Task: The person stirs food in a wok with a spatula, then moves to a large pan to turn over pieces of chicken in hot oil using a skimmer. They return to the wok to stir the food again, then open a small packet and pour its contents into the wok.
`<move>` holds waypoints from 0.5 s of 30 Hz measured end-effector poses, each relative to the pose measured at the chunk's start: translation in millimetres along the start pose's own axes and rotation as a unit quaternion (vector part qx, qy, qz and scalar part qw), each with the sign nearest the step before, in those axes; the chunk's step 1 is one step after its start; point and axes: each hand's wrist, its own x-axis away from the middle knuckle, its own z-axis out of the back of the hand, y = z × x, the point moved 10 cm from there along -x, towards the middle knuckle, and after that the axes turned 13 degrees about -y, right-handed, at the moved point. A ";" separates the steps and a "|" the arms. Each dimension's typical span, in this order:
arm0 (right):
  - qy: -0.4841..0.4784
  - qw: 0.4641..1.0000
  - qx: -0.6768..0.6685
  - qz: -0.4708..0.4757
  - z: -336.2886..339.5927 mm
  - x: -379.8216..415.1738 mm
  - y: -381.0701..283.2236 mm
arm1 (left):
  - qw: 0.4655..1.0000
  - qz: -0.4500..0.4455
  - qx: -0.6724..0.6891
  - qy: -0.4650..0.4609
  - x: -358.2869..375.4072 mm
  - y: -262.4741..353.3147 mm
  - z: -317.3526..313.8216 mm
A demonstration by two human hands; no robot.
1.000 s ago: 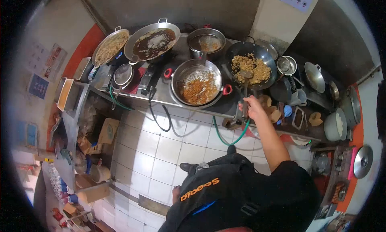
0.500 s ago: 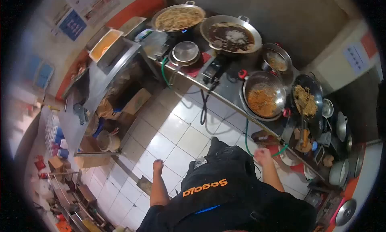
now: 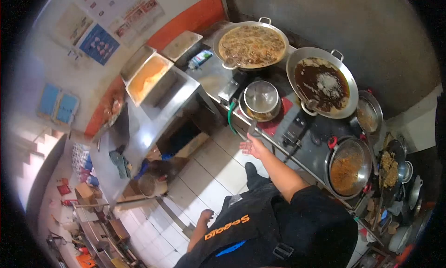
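Note:
My right hand (image 3: pixel 252 146) reaches forward over the floor, empty, fingers spread, just short of the front edge of the counter. Closest to it is the handle of a round mesh strainer (image 3: pixel 261 96), which rests on a metal pot (image 3: pixel 265 115) on a red mat. Low by my side hangs my left hand (image 3: pixel 206 216), small in the view, its fingers curled in with nothing showing in them. Behind the strainer, a large wok (image 3: pixel 253 45) holds food frying in bubbling oil. Another wok (image 3: pixel 324 82) to its right contains dark oil with pale foam.
A colander (image 3: pixel 346 168) of orange-brown crumbs sits at the counter's right, beside a black pan (image 3: pixel 392 163) of fried bits. On the left steel table (image 3: pixel 153 112) stands a metal tray (image 3: pixel 147 77) of orange batter. A green hose (image 3: pixel 231 115) hangs off the counter edge.
My right hand has swung from low on the right to forward near the strainer, its fingers now spread. My left hand is lower. The view has moved nearer the woks and turned left.

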 end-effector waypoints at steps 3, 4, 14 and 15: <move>0.123 0.983 -0.045 0.132 -9.2 -11.7 -39.6 | 0.982 -0.092 0.034 0.164 13.3 -2.7 64.6; 0.130 0.982 -0.046 0.132 -14.3 -3.2 -44.7 | 0.917 0.004 0.327 0.230 11.3 -29.1 76.2; 0.176 0.978 0.017 0.109 -145.5 172.6 -106.5 | 0.990 -0.016 0.132 0.049 -67.6 64.5 197.0; 0.197 0.974 0.028 0.108 -155.3 177.0 -108.7 | 0.995 -0.030 0.091 0.035 -74.8 77.7 208.6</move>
